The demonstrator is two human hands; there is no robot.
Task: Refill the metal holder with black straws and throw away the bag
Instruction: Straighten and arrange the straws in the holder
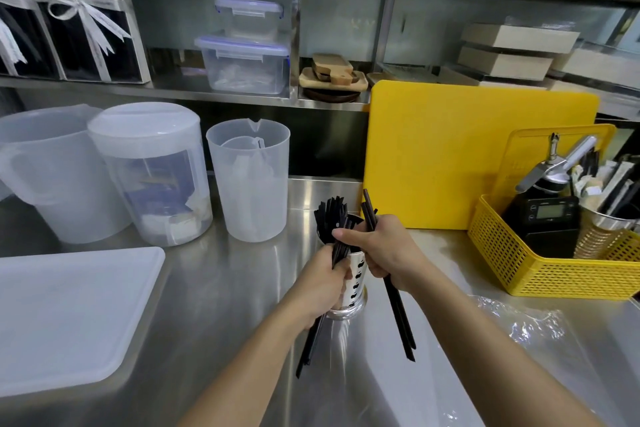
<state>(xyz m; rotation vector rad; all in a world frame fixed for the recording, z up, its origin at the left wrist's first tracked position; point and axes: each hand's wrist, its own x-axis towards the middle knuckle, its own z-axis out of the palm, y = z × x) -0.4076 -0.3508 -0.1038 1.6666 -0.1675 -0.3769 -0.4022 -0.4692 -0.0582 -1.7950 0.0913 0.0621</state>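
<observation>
A perforated metal holder (353,289) stands on the steel counter in the middle, partly hidden behind both hands. My left hand (320,282) grips a bundle of black straws (330,218) just left of the holder; their tops fan out above its rim and their lower ends stick out below my wrist. My right hand (379,251) holds a few more black straws (398,315), slanting from above the holder down to the right. A clear crumpled plastic bag (519,326) lies on the counter at the right.
Three translucent jugs (249,184) stand at the back left, a white plastic lid (69,315) lies at the left. A yellow cutting board (467,156) leans behind, and a yellow basket (554,274) with a scale and utensils sits at the right. Shelves run above.
</observation>
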